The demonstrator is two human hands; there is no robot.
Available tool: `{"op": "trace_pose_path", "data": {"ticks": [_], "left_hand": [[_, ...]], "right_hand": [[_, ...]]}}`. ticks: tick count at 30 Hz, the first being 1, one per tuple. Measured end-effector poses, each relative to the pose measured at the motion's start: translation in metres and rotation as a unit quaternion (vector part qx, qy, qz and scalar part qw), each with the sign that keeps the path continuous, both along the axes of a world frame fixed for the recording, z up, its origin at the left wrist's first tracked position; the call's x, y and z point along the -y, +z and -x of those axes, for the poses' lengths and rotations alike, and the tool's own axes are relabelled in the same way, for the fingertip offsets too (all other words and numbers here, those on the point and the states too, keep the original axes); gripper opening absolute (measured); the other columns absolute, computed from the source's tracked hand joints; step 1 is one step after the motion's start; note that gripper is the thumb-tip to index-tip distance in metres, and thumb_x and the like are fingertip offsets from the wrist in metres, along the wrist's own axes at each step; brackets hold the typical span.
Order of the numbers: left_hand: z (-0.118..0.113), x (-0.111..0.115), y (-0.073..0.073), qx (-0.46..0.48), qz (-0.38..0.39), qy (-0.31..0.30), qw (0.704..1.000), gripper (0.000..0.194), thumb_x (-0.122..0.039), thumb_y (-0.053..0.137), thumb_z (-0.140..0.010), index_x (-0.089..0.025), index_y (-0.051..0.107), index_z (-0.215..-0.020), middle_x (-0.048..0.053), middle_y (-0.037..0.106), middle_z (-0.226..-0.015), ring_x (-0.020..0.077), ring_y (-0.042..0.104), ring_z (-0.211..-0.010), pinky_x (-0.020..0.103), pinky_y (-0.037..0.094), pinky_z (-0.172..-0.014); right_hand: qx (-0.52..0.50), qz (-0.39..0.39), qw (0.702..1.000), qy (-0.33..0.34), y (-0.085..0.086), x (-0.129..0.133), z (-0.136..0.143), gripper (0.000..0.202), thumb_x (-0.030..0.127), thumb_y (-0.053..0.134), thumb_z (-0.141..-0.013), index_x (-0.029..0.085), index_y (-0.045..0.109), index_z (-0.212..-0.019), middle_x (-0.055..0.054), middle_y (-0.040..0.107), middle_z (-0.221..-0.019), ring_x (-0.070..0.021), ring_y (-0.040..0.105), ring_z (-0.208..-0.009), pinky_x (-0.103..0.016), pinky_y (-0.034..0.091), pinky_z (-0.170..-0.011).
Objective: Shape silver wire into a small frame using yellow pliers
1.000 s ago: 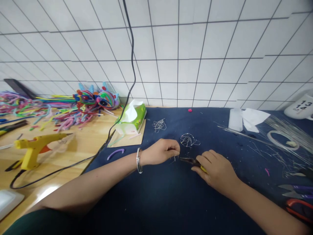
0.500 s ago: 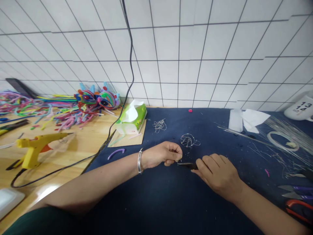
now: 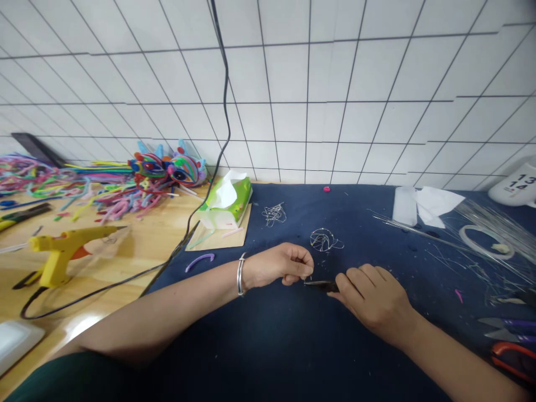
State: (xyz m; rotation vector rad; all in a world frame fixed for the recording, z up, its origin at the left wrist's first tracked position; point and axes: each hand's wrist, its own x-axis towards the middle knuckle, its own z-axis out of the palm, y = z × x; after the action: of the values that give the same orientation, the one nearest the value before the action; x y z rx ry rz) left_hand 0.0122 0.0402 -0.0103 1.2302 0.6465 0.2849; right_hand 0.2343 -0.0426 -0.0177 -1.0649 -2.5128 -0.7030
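My left hand point(image 3: 288, 265), a silver bangle at its wrist, pinches a tiny wire piece point(image 3: 311, 277) between thumb and fingertips. Dark-handled pliers point(image 3: 322, 285) are wrapped in my right hand point(image 3: 372, 296); their narrow tip points left and meets the wire just below my left fingertips. Whether the jaws are closed on it is too small to tell. Beyond my hands, a round wire piece with small beads point(image 3: 322, 240) lies on the dark blue cloth point(image 3: 268, 340). A tangle of thin wire point(image 3: 274, 214) rests farther back to the left.
On the wood at left lie a yellow glue gun point(image 3: 62, 251) and colourful pipe cleaners point(image 3: 113, 192). A green tissue pack point(image 3: 237, 204) stands near a hanging black cable point(image 3: 226, 111). Straight wires point(image 3: 498, 234), purple scissors point(image 3: 508, 329) and a white mug point(image 3: 513, 187) are at right.
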Motion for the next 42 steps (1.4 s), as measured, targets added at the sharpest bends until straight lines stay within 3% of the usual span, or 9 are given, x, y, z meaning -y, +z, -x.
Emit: {"op": "trace_pose_path", "data": {"ticks": [11,17,27,42], "left_hand": [[0.001,0.003,0.002,-0.004,-0.058,0.003,0.998,0.011,-0.022,0.058,-0.075,-0.012,0.054,-0.074,-0.006,0.041,-0.052,0.0037,0.032,-0.042,0.018,0.024,-0.042],[0.0,0.004,0.007,-0.033,-0.13,0.011,0.991,0.01,-0.021,0.056,-0.077,-0.012,0.054,-0.074,-0.005,0.043,-0.055,0.0037,0.032,-0.044,0.018,0.025,-0.043],[-0.002,0.011,0.006,-0.03,-0.219,0.081,0.972,0.011,-0.023,0.053,-0.08,-0.013,0.053,-0.076,-0.005,0.042,-0.055,0.0046,0.033,-0.047,0.018,0.027,-0.046],[0.001,0.014,0.014,-0.025,-0.432,0.043,0.901,0.01,-0.017,0.052,-0.082,-0.012,0.056,-0.074,0.0,0.054,-0.07,0.0082,0.049,-0.064,0.02,0.039,-0.061]], "right_hand": [[0.002,0.013,1.0,-0.006,-0.001,0.001,0.001,0.021,0.036,0.052,-0.083,0.018,0.057,-0.091,-0.001,0.048,-0.067,-0.0146,0.039,-0.065,-0.031,0.026,-0.058],[-0.008,0.054,0.998,-0.008,-0.002,0.001,0.002,0.019,0.035,0.05,-0.084,0.018,0.057,-0.088,-0.001,0.047,-0.067,-0.0149,0.039,-0.064,-0.03,0.027,-0.058],[-0.067,0.085,0.994,-0.022,-0.006,0.0,0.003,0.019,0.034,0.051,-0.083,0.016,0.056,-0.085,-0.002,0.048,-0.068,-0.0149,0.04,-0.064,-0.028,0.03,-0.057],[-0.178,0.226,0.957,-0.015,-0.014,0.003,0.007,0.019,0.034,0.049,-0.085,0.017,0.056,-0.082,-0.002,0.052,-0.071,-0.0138,0.047,-0.067,-0.026,0.037,-0.062]]}}
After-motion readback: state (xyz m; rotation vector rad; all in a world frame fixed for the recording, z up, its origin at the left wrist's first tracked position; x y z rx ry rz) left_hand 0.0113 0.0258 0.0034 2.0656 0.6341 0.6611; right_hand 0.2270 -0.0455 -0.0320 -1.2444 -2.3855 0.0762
